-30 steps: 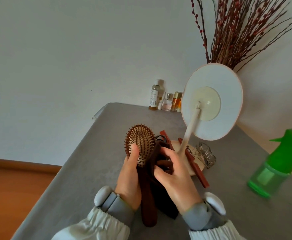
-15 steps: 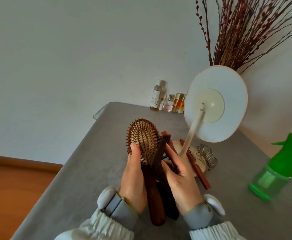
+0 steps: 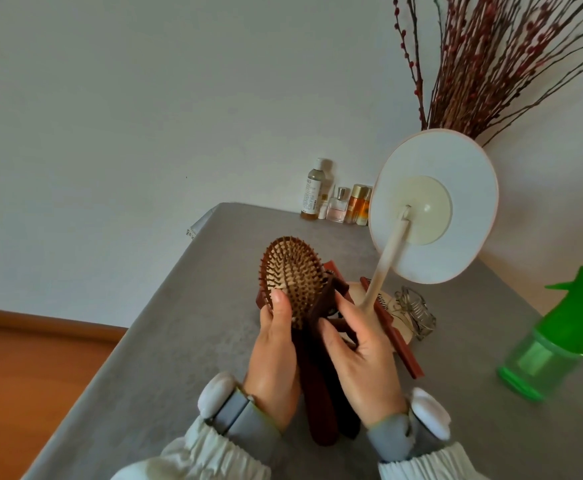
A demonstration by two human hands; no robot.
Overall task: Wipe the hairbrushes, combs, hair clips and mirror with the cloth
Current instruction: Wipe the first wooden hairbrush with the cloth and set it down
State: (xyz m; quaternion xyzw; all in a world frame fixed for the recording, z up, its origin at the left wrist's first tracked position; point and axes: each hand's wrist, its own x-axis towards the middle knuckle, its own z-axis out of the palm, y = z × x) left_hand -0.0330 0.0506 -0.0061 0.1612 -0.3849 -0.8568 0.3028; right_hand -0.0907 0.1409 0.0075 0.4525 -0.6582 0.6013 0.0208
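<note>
Hairbrush (image 3: pixel 292 277) gripped in left hand (image 3: pixel 276 355), dark brown cloth (image 3: pixel 330 299) pinched against its edge by right hand (image 3: pixel 359 355)

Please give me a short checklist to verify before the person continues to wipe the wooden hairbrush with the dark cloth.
1. Left hand grips the oval wooden hairbrush with wooden pins: ok.
2. Right hand holds the dark brown cloth against the brush edge: ok.
3. Bristle side faces the camera: ok.
4. Back of the brush already wiped: cannot tell.
5. Round white stand mirror stands upright, apart from both hands: ok.
6. Green translucent spray bottle stands away from the hands: ok.
</note>
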